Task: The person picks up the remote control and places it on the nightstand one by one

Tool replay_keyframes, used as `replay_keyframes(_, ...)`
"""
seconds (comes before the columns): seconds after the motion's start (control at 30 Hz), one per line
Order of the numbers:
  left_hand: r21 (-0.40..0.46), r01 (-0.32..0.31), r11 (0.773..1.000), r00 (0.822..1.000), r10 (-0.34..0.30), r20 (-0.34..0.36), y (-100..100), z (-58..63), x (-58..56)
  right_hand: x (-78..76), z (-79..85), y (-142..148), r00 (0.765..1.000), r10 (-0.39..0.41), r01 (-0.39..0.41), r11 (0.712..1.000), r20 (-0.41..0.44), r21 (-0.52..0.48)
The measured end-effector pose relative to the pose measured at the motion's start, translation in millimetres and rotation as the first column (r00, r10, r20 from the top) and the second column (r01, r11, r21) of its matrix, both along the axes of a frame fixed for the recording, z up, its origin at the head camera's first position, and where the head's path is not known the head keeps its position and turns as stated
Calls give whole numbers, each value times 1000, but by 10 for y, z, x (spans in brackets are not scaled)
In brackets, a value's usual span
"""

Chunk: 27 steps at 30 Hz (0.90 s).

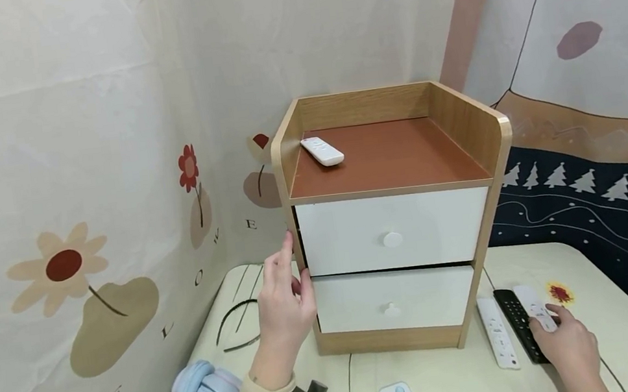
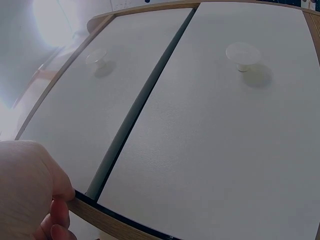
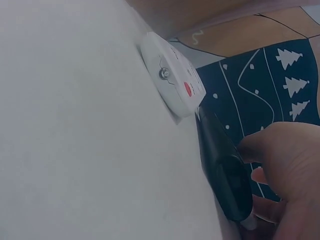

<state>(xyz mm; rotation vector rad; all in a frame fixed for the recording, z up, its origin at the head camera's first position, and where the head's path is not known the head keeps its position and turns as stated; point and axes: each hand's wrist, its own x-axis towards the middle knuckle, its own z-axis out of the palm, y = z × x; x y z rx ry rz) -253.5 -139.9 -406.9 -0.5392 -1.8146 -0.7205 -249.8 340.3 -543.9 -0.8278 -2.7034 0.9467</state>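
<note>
Two-drawer cabinet point(image 1: 393, 217), left hand point(image 1: 284, 311) pinching its left edge; held white remote point(image 1: 531, 302), right hand point(image 1: 572, 342) pinching it, near right.
Held remote is lying close beside the black remote point(image 1: 520, 327); a sideways drag could be catching that neighbour and skewing the row. Right wrist view is showing a round fitting point(image 3: 164, 74) on the leftmost white remote's point(image 1: 497, 334) near end, unseen from the head; only the head view is showing the cabinet-top remote point(image 1: 323, 152).
</note>
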Motion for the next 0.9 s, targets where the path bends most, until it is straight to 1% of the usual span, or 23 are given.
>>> replay_keyframes(0.2, -2, 1, 1000, 1000, -1, 3, -2, 2, 9, 6, 4, 22, 999, 32, -32, 999, 10, 24)
replay_keyframes(0.37, -2, -4, 1000, 1000, 4, 7, -3, 6, 19, -16, 8, 21, 999, 27, -27, 1000, 36, 9)
replay_keyframes(0.47, -2, -3, 1000, 1000, 3, 5, -4, 3, 18, -22, 5, 22, 999, 22, -22, 1000, 29, 3)
replay_keyframes(0.57, 0, -1, 1000, 1000, 1, 2, -5, 0, 17, -17, 8, 19, 1000, 15, -15, 1000, 3, 1)
replay_keyframes(0.7, 3, 0, 1000, 1000, 0, -2, -3, -2, 17, -2, 30, 5, 998, -21, 20, 1000, -55, -6)
replay_keyframes(0.9, 6, 1, 1000, 1000, -1, -1, -5, -3, 13, 22, 65, -23, 986, -81, 79, 997, -146, -16)
